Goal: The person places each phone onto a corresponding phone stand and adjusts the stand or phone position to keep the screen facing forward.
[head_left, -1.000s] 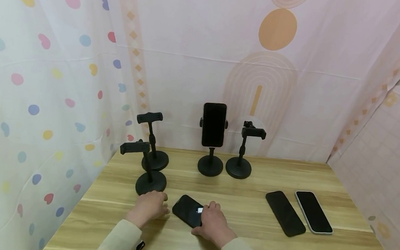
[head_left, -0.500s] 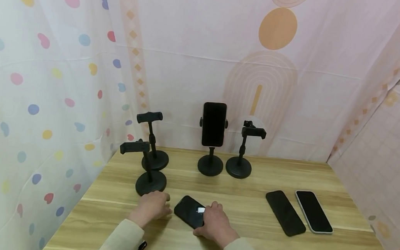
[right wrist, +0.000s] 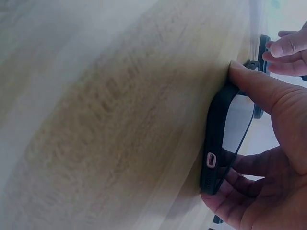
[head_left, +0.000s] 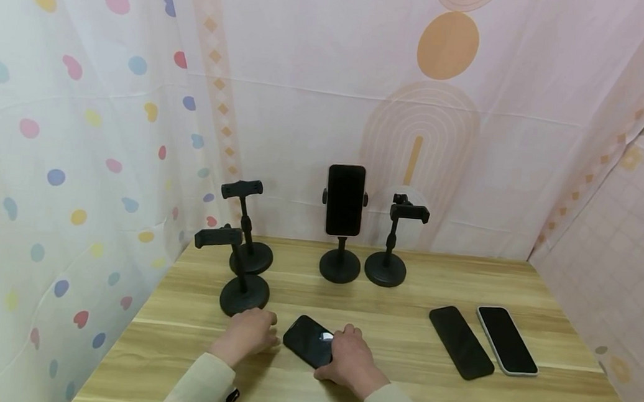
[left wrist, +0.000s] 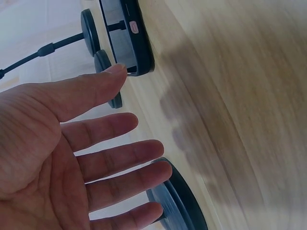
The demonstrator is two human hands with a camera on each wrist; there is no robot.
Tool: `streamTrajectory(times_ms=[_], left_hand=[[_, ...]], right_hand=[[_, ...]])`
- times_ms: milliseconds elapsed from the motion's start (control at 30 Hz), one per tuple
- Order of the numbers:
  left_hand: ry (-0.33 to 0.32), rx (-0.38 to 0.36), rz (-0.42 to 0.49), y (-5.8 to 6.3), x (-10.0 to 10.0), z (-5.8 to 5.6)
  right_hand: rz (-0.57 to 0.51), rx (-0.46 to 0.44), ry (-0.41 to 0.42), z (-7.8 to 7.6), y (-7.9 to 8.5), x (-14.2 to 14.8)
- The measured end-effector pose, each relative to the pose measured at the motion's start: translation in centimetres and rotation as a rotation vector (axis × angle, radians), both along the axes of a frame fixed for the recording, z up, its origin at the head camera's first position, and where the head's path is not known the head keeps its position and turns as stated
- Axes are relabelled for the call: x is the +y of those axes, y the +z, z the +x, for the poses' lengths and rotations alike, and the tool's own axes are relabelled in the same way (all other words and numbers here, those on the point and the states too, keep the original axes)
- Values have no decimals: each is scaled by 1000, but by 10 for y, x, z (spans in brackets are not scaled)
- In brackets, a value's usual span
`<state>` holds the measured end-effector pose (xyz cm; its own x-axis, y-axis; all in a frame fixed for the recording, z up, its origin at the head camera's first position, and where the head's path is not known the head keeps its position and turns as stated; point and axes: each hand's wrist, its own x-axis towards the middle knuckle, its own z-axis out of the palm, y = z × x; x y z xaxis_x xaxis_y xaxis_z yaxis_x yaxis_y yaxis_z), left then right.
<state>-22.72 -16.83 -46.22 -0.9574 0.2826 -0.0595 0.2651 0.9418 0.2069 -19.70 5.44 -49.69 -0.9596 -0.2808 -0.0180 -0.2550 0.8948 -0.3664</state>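
A smartphone (head_left: 309, 341) in a black case lies screen up near the front middle of the table. My right hand (head_left: 351, 360) grips its right end, thumb on the near edge and fingers curled over the far one. In the right wrist view, a pink-rimmed port shows on the end of the phone (right wrist: 216, 139). My left hand (head_left: 250, 334) is just left of the phone, holding nothing. Its fingers are spread and straight in the left wrist view, the thumb (left wrist: 96, 91) overlapping the phone's corner there. Behind it stands a black phone stand (head_left: 244, 295) with an unfilled holder.
A second bare stand (head_left: 251, 258) is at the back left. Another stand (head_left: 340, 266) at the back middle carries an upright phone (head_left: 345, 200), with a bare stand (head_left: 386, 269) to its right. Two phones, one black (head_left: 461, 343) and one pale-edged (head_left: 506, 341), lie at the right.
Both hands have shifted slightly to the right, and the phone has slid a little right along with the right hand. The stands and the other phones stay in place.
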Motion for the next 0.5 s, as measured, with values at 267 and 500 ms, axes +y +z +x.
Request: streamTrajectory(times_ms=[267, 500], left_hand=[[-6, -2, -8, 1, 4, 1], [-8, -5, 8, 3, 7, 3]], right_hand=[[-9, -22, 5, -1, 3, 8], [14, -22, 1, -1, 5, 14]])
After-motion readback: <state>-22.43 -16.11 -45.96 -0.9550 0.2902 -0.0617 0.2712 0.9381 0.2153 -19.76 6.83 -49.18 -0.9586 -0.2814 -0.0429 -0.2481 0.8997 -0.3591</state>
